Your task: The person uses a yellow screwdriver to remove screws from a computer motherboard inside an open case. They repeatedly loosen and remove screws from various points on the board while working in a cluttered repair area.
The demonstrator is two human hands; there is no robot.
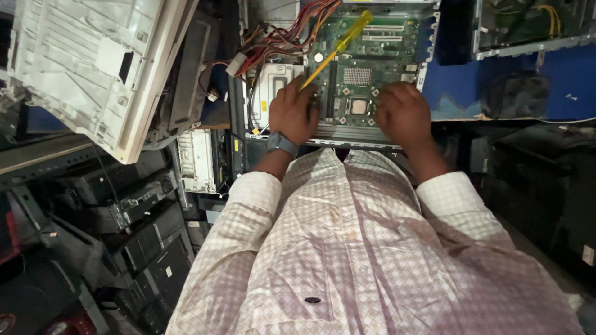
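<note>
Nearest to us, at the bottom of the frame, hangs our checked shirt [347,248], sleeves rolled to the forearms. Above it, at centre, our left hand [293,115], with a dark wristwatch [281,142] on the wrist, is closed around a yellow-handled screwdriver [338,46] that slants up to the right, its handle end over the board. Our right hand [403,113] rests palm down with fingers curled on the near right edge of the green motherboard [363,68]; we cannot tell whether it grips anything. The board lies inside an open computer case [347,133] on the blue desk [528,93]. Red and yellow cables [285,34] bunch at the upper centre, and a pale plastic cover [81,62] fills the upper left.
</note>
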